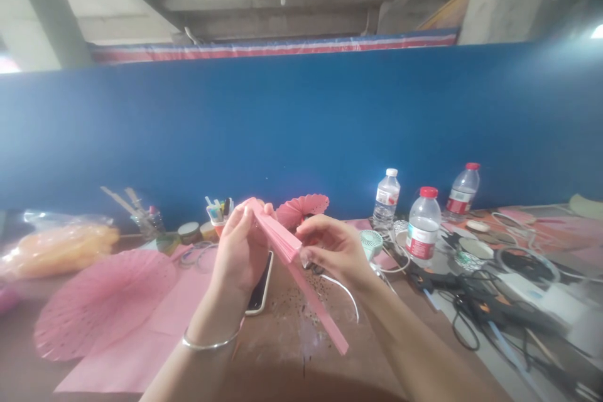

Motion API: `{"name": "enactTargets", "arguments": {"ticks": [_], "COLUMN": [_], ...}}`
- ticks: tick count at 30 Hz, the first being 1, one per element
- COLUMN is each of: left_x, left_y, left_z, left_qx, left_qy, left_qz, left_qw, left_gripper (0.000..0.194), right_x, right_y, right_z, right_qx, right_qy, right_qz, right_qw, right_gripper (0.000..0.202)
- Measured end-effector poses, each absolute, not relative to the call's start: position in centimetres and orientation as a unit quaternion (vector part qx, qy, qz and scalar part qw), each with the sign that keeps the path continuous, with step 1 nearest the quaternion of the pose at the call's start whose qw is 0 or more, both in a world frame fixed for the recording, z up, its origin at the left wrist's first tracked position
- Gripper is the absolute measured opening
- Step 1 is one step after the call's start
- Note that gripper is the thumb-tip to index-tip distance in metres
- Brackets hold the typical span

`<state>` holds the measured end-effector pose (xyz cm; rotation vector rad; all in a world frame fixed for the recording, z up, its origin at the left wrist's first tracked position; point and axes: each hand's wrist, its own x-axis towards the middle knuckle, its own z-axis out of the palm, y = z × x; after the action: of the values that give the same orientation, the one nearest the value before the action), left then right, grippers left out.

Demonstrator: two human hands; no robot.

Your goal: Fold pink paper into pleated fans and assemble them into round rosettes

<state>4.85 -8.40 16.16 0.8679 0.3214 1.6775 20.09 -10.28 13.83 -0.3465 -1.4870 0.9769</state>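
Note:
Pleated pink paper (277,232), folded into a narrow stack, is held above the table between both hands. My left hand (240,235) is closed round its upper end, thumb on the near side. At the lower end, my right hand (332,245) pinches the edge of the folds with thumb and fingers. A long pink strip (320,311) hangs from that end toward the table. Behind the hands stands a small pink paper fan (304,206). A phone (260,289) lies under the left hand, partly hidden. Small dark bits (311,301) are scattered below the paper.
A large pink paper fan (106,301) and flat pink sheets (117,364) lie at left, near a bag of yellow material (61,245). Bottles (423,229), a mint handheld fan (370,242) and black glue guns with cables (490,304) crowd the right. A blue partition (292,119) rises behind.

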Motion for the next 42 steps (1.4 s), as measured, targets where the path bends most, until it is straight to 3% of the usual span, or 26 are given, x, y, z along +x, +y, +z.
{"name": "enactTargets", "arguments": {"ticks": [19,27,35,42], "left_x": [4.7,4.6,4.6,4.9], "left_y": [-8.9,-9.6,-10.0,-10.3], "left_z": [16.6,17.0,17.1,16.7], "left_qx": [0.442,0.504,0.561,0.568], "left_qy": [0.127,0.102,0.092,0.079], "left_qz": [0.735,0.712,0.665,0.636], "left_qw": [0.499,0.478,0.484,0.517], "left_gripper": [0.012,0.012,0.014,0.017], "right_x": [20.1,20.4,20.3,20.2], "right_y": [-10.0,-10.3,-9.9,-10.0], "right_z": [14.1,14.4,13.8,13.5], "right_qx": [-0.178,-0.18,-0.166,-0.138], "right_qy": [-0.608,-0.642,-0.665,-0.606], "right_qz": [0.546,0.575,0.59,0.709], "right_qw": [0.548,0.474,0.427,0.333], "right_gripper": [0.033,0.052,0.059,0.059]}}
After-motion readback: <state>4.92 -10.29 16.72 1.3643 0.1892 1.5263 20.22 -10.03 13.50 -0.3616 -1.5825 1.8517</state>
